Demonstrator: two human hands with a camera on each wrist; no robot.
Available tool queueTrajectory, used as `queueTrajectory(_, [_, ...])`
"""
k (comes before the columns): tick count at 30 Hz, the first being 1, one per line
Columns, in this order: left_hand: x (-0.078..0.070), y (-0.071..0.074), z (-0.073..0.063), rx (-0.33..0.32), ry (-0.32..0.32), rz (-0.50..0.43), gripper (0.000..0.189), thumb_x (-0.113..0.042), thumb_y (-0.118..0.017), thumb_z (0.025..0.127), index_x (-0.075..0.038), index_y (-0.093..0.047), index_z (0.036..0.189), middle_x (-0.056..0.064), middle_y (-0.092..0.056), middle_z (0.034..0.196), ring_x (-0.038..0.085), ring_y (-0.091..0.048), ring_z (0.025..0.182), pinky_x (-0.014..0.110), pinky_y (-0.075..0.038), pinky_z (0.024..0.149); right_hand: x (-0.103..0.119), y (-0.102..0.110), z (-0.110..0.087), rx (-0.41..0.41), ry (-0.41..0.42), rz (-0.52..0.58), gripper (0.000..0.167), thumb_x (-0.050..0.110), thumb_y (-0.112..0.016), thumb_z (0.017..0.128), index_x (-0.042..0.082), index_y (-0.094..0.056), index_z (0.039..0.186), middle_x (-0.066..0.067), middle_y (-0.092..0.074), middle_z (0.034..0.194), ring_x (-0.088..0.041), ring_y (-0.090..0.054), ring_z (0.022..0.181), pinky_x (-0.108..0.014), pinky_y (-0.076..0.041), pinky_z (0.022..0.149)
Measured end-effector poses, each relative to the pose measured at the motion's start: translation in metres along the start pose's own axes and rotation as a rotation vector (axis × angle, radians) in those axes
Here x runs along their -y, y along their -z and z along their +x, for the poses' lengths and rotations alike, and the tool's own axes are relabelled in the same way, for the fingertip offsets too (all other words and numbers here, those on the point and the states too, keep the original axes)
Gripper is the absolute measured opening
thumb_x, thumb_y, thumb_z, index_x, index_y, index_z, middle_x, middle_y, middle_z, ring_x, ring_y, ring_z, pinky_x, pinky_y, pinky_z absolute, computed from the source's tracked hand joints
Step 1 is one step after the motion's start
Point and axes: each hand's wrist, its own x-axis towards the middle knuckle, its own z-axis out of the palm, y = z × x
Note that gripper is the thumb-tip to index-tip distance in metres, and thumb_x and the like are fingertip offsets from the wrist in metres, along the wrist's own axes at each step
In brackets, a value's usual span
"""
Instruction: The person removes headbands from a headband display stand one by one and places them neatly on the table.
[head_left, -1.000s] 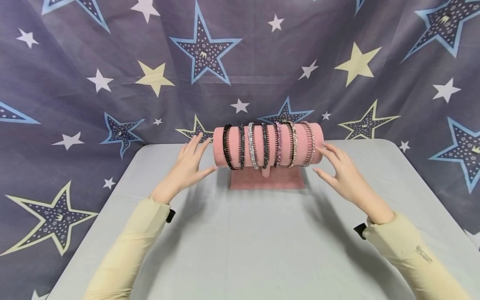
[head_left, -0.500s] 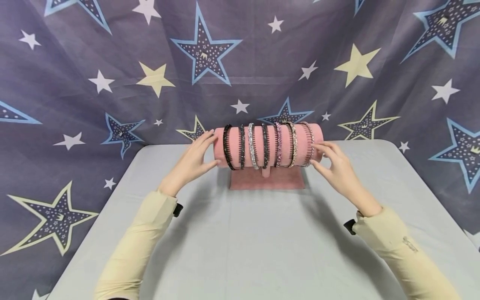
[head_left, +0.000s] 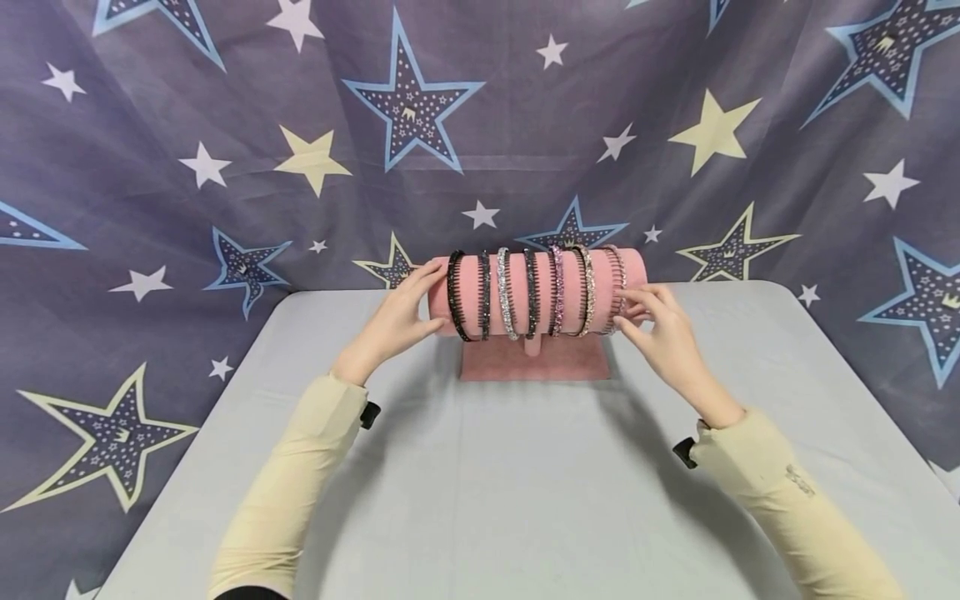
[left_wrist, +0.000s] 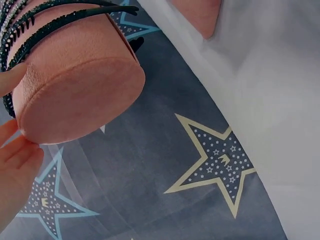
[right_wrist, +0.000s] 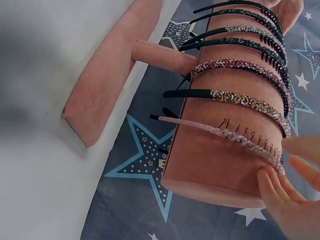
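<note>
Here's the left hand (head_left: 393,323), thumb and fingers spread wide at the left end of the pink roll (head_left: 543,287), right beside the black headband (head_left: 453,292). Across at the other end, the right hand (head_left: 666,340), its fingers bent, touches the pale pink headband (right_wrist: 205,127); whether it's pinching it, can't tell! Next along comes the gold headband (right_wrist: 240,98), then purple, black, silver and two more black, all around the roll, which sits on a post (head_left: 532,344) above its flat base (head_left: 495,364) on the table (head_left: 525,467), a starry curtain (head_left: 525,158) behind.
</note>
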Motion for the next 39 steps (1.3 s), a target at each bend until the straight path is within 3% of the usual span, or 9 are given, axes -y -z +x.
queueTrajectory(5, [0.002, -0.003, 0.001, -0.042, -0.009, -0.039, 0.065, 0.000, -0.071, 0.068, 0.008, -0.042, 0.126, 0.020, -0.037, 0.134, 0.031, -0.033, 0.124, 0.039, -0.027, 0.105, 0.001, -0.004, 0.002, -0.014, -0.067, 0.023, 0.030, -0.009, -0.066, 0.071, -0.006, -0.062, 0.101, -0.016, -0.050, 0.096, -0.017, -0.055, 0.073, -0.025, -0.052, 0.066])
queueTrajectory(11, [0.002, -0.006, 0.001, -0.091, -0.002, -0.063, 0.064, 0.000, -0.072, 0.067, 0.007, -0.044, 0.125, 0.018, -0.039, 0.133, 0.030, -0.036, 0.122, 0.040, -0.031, 0.102, 0.000, -0.009, 0.005, -0.080, -0.098, -0.003, 0.022, -0.006, -0.066, 0.072, -0.005, -0.065, 0.093, -0.013, -0.054, 0.087, -0.008, -0.052, 0.067, -0.012, -0.049, 0.062])
queueTrajectory(15, [0.004, -0.009, 0.000, -0.103, 0.001, -0.079, 0.064, 0.001, -0.072, 0.066, 0.007, -0.045, 0.124, 0.018, -0.039, 0.132, 0.030, -0.036, 0.122, 0.039, -0.031, 0.102, -0.002, -0.012, 0.004, -0.118, -0.100, -0.020, 0.019, -0.008, -0.065, 0.072, -0.005, -0.067, 0.090, -0.013, -0.056, 0.084, -0.006, -0.051, 0.065, -0.005, -0.045, 0.060])
queueTrajectory(23, [0.005, -0.012, 0.000, -0.100, 0.002, -0.093, 0.065, 0.002, -0.073, 0.066, 0.006, -0.044, 0.125, 0.018, -0.039, 0.132, 0.030, -0.037, 0.121, 0.038, -0.032, 0.102, -0.004, -0.009, 0.001, -0.154, -0.168, -0.009, 0.020, -0.010, -0.059, 0.072, -0.007, -0.066, 0.090, -0.015, -0.056, 0.087, 0.002, -0.048, 0.068, -0.003, -0.044, 0.063])
queueTrajectory(33, [0.006, -0.011, -0.002, -0.124, 0.000, -0.094, 0.065, 0.002, -0.073, 0.065, 0.006, -0.046, 0.124, 0.018, -0.040, 0.131, 0.030, -0.038, 0.120, 0.038, -0.032, 0.102, -0.005, 0.006, 0.009, -0.139, -0.265, 0.043, 0.020, -0.006, -0.057, 0.077, -0.007, -0.066, 0.095, -0.015, -0.056, 0.087, 0.009, -0.049, 0.069, -0.003, -0.044, 0.066])
queueTrajectory(39, [0.007, -0.011, -0.001, -0.144, -0.026, -0.087, 0.064, 0.002, -0.074, 0.064, 0.007, -0.047, 0.122, 0.019, -0.041, 0.130, 0.030, -0.038, 0.120, 0.037, -0.032, 0.102, -0.009, 0.013, 0.011, -0.135, -0.281, 0.050, 0.020, -0.006, -0.058, 0.077, -0.007, -0.065, 0.096, -0.015, -0.057, 0.088, 0.004, -0.054, 0.070, -0.003, -0.044, 0.067])
